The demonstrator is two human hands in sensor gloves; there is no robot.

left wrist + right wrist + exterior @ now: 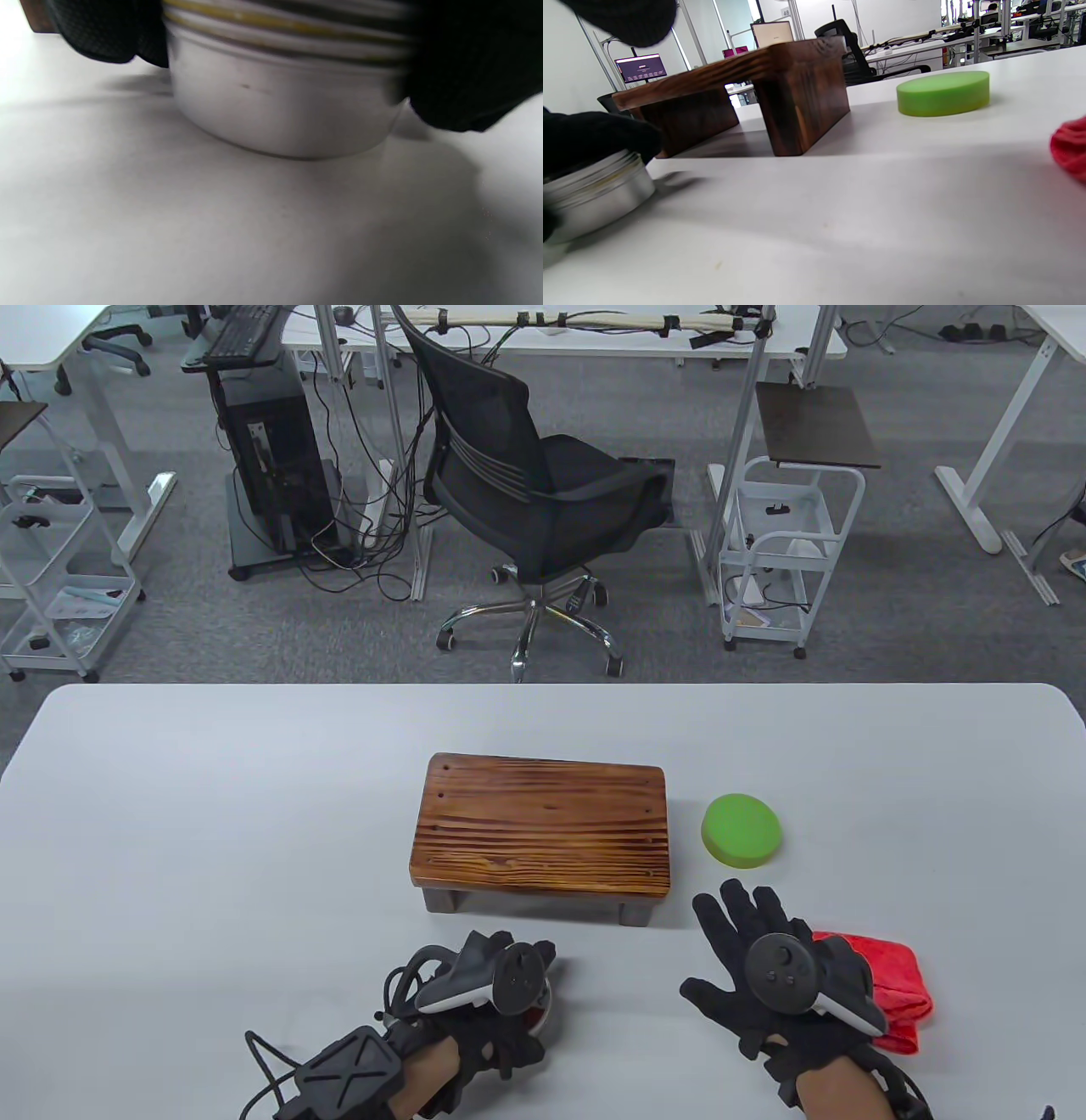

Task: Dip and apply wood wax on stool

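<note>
Left hand (488,984) grips a silver wax tin (280,93) near the tabletop's (212,831) front edge. Right hand (776,971) hovers, fingers splayed, beside a red cloth (895,984).

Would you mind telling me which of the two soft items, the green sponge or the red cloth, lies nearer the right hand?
The crumpled red cloth: it lies right beside the right hand, partly hidden under it, while the round green sponge sits apart, beside the wooden stool.

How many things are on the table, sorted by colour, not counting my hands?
Brown: 1, the wooden stool
Green: 1, the round sponge
Red: 1, the cloth
Silver: 1, the wax tin
Total: 4
</note>
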